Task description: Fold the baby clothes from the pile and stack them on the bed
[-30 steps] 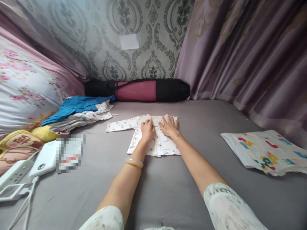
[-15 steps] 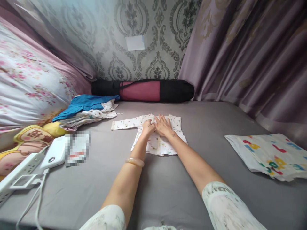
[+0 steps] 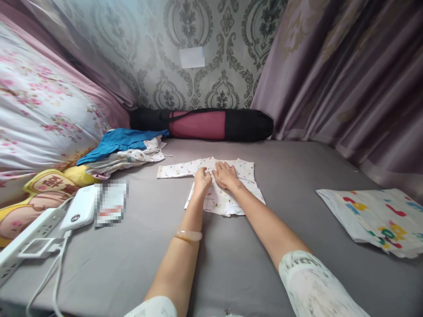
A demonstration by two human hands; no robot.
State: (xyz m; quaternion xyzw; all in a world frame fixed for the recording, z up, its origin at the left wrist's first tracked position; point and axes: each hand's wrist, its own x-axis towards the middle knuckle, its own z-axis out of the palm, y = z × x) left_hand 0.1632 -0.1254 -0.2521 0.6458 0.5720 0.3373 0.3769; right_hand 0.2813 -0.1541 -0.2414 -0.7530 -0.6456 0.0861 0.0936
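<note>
A small white baby shirt (image 3: 228,203) with a tiny print lies spread on the grey sheet. One long sleeve reaches out to the left; on the right side no sleeve sticks out. My right hand (image 3: 226,176) rests flat on the upper middle of the shirt, fingers stretched. Close beside it, my left hand (image 3: 202,179) touches the shirt near the base of the left sleeve. Its thumb stands apart from the partly bent fingers, and I see nothing gripped there. A pale bangle (image 3: 188,235) sits on my left forearm.
Folded clothes with a blue piece (image 3: 122,143) lie at the left back. A black and red long bag (image 3: 198,125) lies along the wall. To the left are a power bank (image 3: 79,207), a power strip (image 3: 29,240) and cables. A folded colourful-print cloth (image 3: 380,215) lies right.
My left hand has loosened from a more closed shape, its thumb now apart. My right hand stays flat on the shirt. The whole view has shifted slightly.
</note>
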